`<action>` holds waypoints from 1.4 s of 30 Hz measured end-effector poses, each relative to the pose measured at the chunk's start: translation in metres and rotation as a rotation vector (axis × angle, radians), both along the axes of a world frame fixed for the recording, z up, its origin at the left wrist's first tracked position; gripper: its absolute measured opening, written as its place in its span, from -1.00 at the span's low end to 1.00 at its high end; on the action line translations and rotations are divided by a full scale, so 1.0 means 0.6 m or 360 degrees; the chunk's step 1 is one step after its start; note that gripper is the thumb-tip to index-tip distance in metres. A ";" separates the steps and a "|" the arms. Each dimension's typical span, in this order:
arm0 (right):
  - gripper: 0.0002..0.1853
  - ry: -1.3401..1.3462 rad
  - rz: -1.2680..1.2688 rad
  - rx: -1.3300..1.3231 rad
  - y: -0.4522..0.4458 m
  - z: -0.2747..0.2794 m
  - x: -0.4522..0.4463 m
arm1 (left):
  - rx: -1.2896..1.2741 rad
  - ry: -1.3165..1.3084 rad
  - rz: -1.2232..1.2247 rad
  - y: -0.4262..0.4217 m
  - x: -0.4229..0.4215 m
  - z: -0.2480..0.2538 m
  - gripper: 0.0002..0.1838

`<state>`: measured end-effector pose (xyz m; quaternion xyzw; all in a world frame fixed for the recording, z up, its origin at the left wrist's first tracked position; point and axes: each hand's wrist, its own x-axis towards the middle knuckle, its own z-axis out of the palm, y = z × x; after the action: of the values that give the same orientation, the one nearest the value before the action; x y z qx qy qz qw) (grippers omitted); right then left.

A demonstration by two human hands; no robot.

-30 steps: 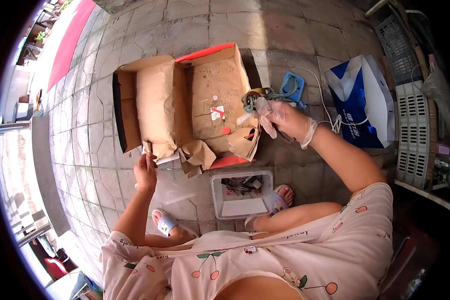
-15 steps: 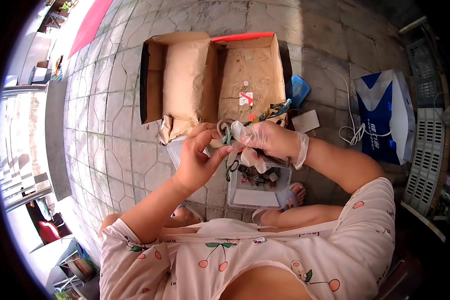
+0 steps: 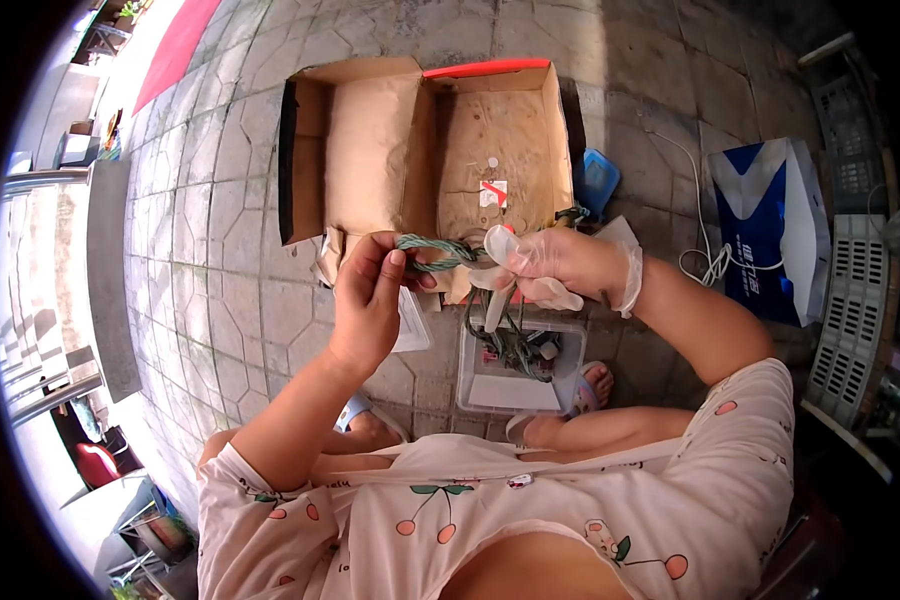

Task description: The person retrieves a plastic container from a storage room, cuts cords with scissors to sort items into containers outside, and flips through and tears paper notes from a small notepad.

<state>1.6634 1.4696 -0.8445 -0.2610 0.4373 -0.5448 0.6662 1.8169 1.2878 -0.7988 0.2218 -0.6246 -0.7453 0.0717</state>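
My bare left hand (image 3: 367,290) pinches one end of a green twisted rope (image 3: 435,250). In a clear plastic glove, my right hand (image 3: 550,265) is closed on the other part of it, so a short loop stretches between the two. Loose green strands hang below my right hand, over a clear plastic tub (image 3: 518,405) of small dark items and a white piece. Both hands are at the near edge of an open cardboard box (image 3: 375,160), in which a small white and red packet (image 3: 493,194) lies.
A blue plastic tray (image 3: 597,180) lies right of the box. Farther right are a white cord (image 3: 715,265), a blue and white bag (image 3: 770,235) and grey crates (image 3: 850,310). A clear lid (image 3: 413,325) lies left of the tub. My sandalled feet flank the tub.
My left hand has come from the box's left flap to the rope and then pulled a loop of it leftward. My right hand has brought the rope nearer to me, and strands now dangle over the tub.
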 end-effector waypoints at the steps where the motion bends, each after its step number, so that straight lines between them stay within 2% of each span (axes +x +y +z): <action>1: -0.55 -0.0089 0.0008 -0.0011 0.001 -0.004 0.002 | -0.0081 -0.0009 -0.0014 0.001 0.000 0.004 -0.87; 3: -0.56 -0.0060 -0.0028 -0.0089 0.004 -0.012 0.006 | -0.0235 -0.0034 -0.0052 0.005 0.001 0.009 -0.89; 6: -0.58 0.0229 -0.0044 -0.0189 0.002 -0.016 0.006 | -0.0495 0.0124 0.0037 0.014 0.008 0.002 -0.90; 8: -0.59 0.0309 0.0087 -0.0109 0.001 -0.006 0.001 | -0.1093 0.0071 -0.0132 0.001 0.012 -0.003 -0.87; 10: -0.61 0.0185 0.0143 0.0029 -0.001 0.020 0.001 | -0.1718 0.0103 -0.0344 -0.006 0.007 0.015 -0.85; 11: -0.62 0.0125 0.0174 0.0099 -0.002 0.027 0.001 | -0.1768 0.0129 -0.0373 -0.004 0.001 0.023 -0.83; 14: -0.64 0.0382 0.0120 -0.0017 0.002 0.015 -0.019 | -0.1540 0.0229 -0.0682 -0.018 -0.005 0.032 -0.84; 15: -0.68 0.0217 0.0094 0.0032 0.004 0.007 -0.025 | -0.1411 0.0184 -0.0798 -0.023 -0.003 0.037 -0.90; 18: -0.73 -0.0115 0.0052 0.0233 0.018 0.014 -0.047 | -0.0382 -0.0049 -0.0354 -0.031 -0.003 0.044 -0.94; 19: -0.72 -0.0154 0.0019 0.0016 0.025 0.003 -0.044 | -0.0178 0.0021 -0.0272 -0.034 -0.007 0.042 -0.89; 22: -0.74 -0.0252 0.0080 -0.0029 0.025 0.002 -0.062 | -0.0049 -0.0047 -0.0201 -0.048 -0.004 0.015 -0.88; 23: -0.73 -0.0124 0.0148 0.0105 0.024 0.005 -0.067 | -0.0187 -0.0070 -0.0222 -0.045 -0.003 0.014 -0.86; 25: -0.73 0.0051 0.0058 0.0056 0.015 0.003 -0.064 | -0.0461 -0.0120 -0.0267 -0.031 -0.003 0.019 -0.83; 26: -0.72 0.0134 0.0009 0.0033 0.008 0.001 -0.059 | -0.0876 -0.0032 -0.0264 -0.021 -0.007 0.022 -0.73; 28: -0.67 0.0297 0.0099 -0.0082 -0.009 0.041 -0.052 | -0.1334 -0.0156 -0.0109 -0.003 -0.004 0.034 -0.65; 30: -0.69 0.0450 -0.0107 0.0128 -0.023 0.071 -0.010 | 0.0083 -0.0669 0.0065 -0.005 0.003 0.039 -0.60; 31: -0.71 0.1241 -0.0070 -0.0188 -0.032 0.069 0.008 | 0.0531 -0.0732 -0.0039 -0.013 0.004 0.032 -0.56; 33: -0.71 0.1783 0.0163 -0.0202 -0.045 0.083 0.045 | 0.0535 -0.0591 -0.0069 -0.016 -0.001 0.026 -0.60; 34: -0.70 0.1699 0.0096 -0.0203 -0.046 0.074 0.067 | 0.0484 -0.0519 -0.0089 -0.019 0.000 0.018 -0.63; 36: -0.71 0.1840 0.0307 -0.0230 -0.050 0.062 0.084 | 0.0565 -0.0606 -0.0039 -0.027 0.005 0.010 -0.89; 38: -0.74 0.1877 0.0096 -0.0460 -0.044 0.041 0.074 | 0.0529 -0.0569 0.0094 -0.037 0.018 -0.009 -0.91; 40: -0.74 0.1583 0.0098 -0.0090 -0.032 0.012 0.061 | 0.0448 -0.0564 0.0210 -0.037 0.018 -0.005 -0.89; 42: -0.69 0.1630 0.0614 0.0082 -0.009 -0.008 0.060 | 0.0459 -0.0623 0.0179 -0.056 0.025 -0.004 -0.86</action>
<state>1.6993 1.4641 -0.8490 -0.5518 0.6632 -0.2052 0.4621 1.8321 1.2543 -0.8012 0.4044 -0.5004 -0.7644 -0.0416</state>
